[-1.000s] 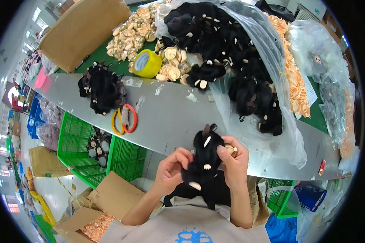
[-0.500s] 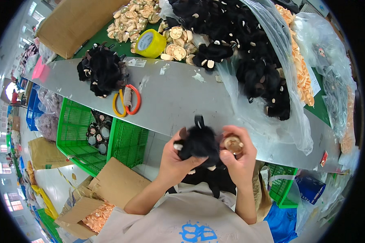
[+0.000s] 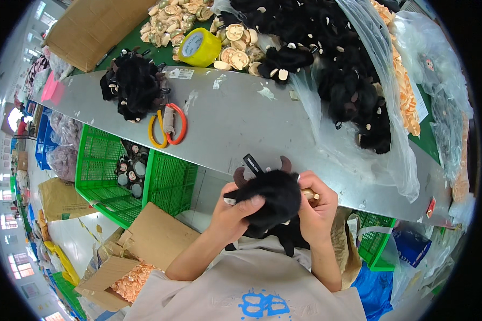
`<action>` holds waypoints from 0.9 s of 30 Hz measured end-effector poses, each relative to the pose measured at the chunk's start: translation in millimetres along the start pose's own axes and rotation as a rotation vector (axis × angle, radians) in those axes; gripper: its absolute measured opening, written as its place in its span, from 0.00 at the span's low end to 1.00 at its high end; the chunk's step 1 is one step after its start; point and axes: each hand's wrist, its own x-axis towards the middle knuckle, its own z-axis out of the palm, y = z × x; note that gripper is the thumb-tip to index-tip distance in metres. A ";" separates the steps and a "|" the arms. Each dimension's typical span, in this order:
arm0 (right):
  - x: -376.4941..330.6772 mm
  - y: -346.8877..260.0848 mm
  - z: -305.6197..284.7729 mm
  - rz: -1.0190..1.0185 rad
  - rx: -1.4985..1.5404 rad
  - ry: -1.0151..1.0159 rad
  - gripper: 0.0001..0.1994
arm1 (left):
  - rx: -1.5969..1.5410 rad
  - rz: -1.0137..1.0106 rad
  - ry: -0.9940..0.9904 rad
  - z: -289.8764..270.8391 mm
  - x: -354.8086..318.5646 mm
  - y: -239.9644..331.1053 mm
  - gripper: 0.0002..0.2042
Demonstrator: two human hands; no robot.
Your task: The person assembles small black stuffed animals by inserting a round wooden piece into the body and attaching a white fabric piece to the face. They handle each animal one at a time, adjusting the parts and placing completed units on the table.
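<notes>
A black fuzzy plush toy [image 3: 270, 198] with small brown horns is held close to my chest, below the grey table's [image 3: 235, 120] near edge. My left hand [image 3: 233, 214] grips its left side, fingers pressed into the fur. My right hand [image 3: 318, 206] wraps its right side and also pinches a small tan round piece [image 3: 308, 193] against the toy. A dark tag or strap sticks up from the toy's top.
On the table lie a heap of black plush toys [image 3: 136, 85], orange and yellow scissors [image 3: 166, 125], a yellow tape roll [image 3: 198, 47], tan face pieces [image 3: 235, 51] and a clear bag of black plush [image 3: 348, 80]. Green crates [image 3: 118, 171] and cardboard boxes [image 3: 150, 235] stand below left.
The toy has been turned in my hands, from its pale-spotted front to its black back with the horns up. Both hands stay on it and have shifted slightly down-right in view.
</notes>
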 end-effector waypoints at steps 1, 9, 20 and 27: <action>-1.0 2.1 2.7 0.004 -0.001 0.007 0.01 | -0.001 -0.004 0.014 0.1 0.0 -1.2 0.16; -11.9 -1.2 8.5 0.121 0.027 0.014 0.02 | -0.034 -0.099 0.081 -16.6 -5.0 -5.7 0.16; -8.6 11.2 12.5 0.072 -0.029 -0.003 0.03 | 0.227 -0.036 0.038 -10.8 -19.8 -0.9 0.24; -5.9 -1.4 17.8 0.007 -0.181 0.122 0.07 | -0.077 -0.042 0.157 -6.4 1.1 -10.3 0.21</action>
